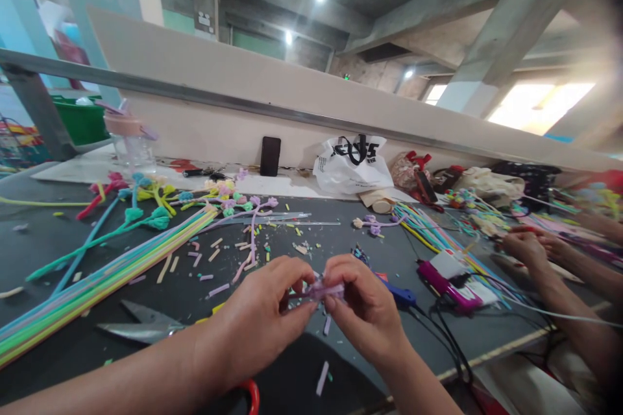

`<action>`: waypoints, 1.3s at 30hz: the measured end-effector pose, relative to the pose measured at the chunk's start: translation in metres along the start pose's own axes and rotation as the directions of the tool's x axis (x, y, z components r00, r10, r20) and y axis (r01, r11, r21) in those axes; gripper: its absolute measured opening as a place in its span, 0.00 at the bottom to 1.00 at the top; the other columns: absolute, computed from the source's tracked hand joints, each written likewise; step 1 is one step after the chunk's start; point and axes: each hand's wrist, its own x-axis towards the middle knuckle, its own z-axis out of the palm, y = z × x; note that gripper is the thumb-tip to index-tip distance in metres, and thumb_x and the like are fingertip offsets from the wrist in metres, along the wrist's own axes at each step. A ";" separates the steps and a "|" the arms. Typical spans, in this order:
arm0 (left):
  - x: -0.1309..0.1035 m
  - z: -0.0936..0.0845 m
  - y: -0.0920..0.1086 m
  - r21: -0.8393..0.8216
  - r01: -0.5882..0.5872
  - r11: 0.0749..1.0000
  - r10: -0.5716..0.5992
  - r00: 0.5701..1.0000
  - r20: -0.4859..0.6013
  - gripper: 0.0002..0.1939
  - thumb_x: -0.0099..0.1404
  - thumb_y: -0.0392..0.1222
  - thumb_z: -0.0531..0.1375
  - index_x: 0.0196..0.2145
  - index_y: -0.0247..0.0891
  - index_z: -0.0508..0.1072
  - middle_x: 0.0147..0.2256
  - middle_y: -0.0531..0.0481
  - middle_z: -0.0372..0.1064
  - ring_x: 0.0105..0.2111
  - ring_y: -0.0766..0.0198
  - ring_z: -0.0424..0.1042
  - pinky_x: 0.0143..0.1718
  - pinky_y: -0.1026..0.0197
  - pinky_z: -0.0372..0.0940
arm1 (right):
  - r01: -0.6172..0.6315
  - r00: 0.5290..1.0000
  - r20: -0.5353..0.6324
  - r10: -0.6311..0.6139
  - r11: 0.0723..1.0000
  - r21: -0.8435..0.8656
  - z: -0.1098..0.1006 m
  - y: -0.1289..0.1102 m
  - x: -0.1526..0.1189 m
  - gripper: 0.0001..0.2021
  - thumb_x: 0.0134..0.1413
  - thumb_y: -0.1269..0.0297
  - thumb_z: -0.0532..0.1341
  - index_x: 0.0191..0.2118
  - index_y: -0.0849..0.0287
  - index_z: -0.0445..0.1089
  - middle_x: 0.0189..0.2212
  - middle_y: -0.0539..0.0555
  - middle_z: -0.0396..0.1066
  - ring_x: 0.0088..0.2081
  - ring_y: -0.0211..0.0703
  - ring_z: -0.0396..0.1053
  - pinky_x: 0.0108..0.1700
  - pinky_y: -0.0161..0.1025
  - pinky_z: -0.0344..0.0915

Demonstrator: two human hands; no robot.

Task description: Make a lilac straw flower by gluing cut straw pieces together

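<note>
Clamped: left grip point(260, 311) and right grip point(365, 311) both pinching a small, fuzzy lilac piece point(324, 290) over the dark grey counter point(292, 379). Mostly hidden by fingers, can't tell its exact shape. Reading clock from that piece, with 12 away from body. Lying at 6: short, fuzzy lilac offcut point(322, 378). Poking out at 9, past left forearm: silver-bladed scissors point(141, 332), blades spread; beyond, long bundle of pastel fuzzy stems point(107, 279). Lying at 10: teal fuzzy stems with rounded heads point(158, 218); farther out, clear bottle with pink lid point(129, 142). Between 10 and 11: lilac branched stems point(256, 202). Standing upright at 11: black phone point(270, 155). Near 12: white plastic bag with black print point(353, 168). At 3: blue-handled tool point(402, 296), then magenta plastic block point(450, 287); farther, co-worker's hands point(528, 249).
</note>
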 end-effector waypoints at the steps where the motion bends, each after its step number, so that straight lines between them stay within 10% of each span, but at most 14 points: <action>1: 0.000 0.000 0.000 0.010 -0.021 1.000 0.021 1.000 0.000 0.07 0.56 0.34 0.57 0.34 0.42 0.68 0.28 0.55 0.66 0.27 0.69 0.63 0.29 0.67 0.59 | 0.002 1.000 0.004 -0.002 1.000 -0.005 0.000 -0.001 0.000 0.07 0.47 0.75 0.59 0.32 0.55 0.66 0.30 0.52 0.64 0.35 0.43 0.63 0.37 0.39 0.60; 13: -0.002 0.001 -0.004 0.029 -0.091 0.995 0.091 0.996 0.012 0.11 0.57 0.29 0.54 0.36 0.43 0.67 0.32 0.56 0.64 0.30 0.70 0.63 0.33 0.67 0.58 | 0.082 0.996 0.019 -0.084 0.993 0.079 0.005 0.004 -0.001 0.08 0.49 0.76 0.58 0.34 0.55 0.67 0.31 0.53 0.64 0.36 0.41 0.64 0.37 0.38 0.63; 28: -0.004 -0.001 -0.006 0.109 -0.102 0.989 0.092 0.992 0.087 0.07 0.61 0.34 0.53 0.37 0.43 0.66 0.34 0.53 0.65 0.32 0.68 0.65 0.34 0.65 0.59 | -0.116 0.993 -0.003 0.122 0.955 0.273 0.010 0.001 -0.004 0.03 0.53 0.71 0.57 0.32 0.56 0.64 0.32 0.52 0.62 0.31 0.36 0.62 0.31 0.34 0.63; 39: -0.002 -0.004 -0.011 0.277 -0.313 0.908 0.287 0.949 0.131 0.07 0.65 0.36 0.49 0.35 0.40 0.66 0.34 0.51 0.66 0.34 0.67 0.66 0.36 0.65 0.61 | -0.168 0.977 -0.068 0.202 0.927 0.334 0.022 0.000 -0.001 0.05 0.50 0.70 0.59 0.26 0.58 0.62 0.28 0.49 0.62 0.26 0.34 0.61 0.27 0.32 0.60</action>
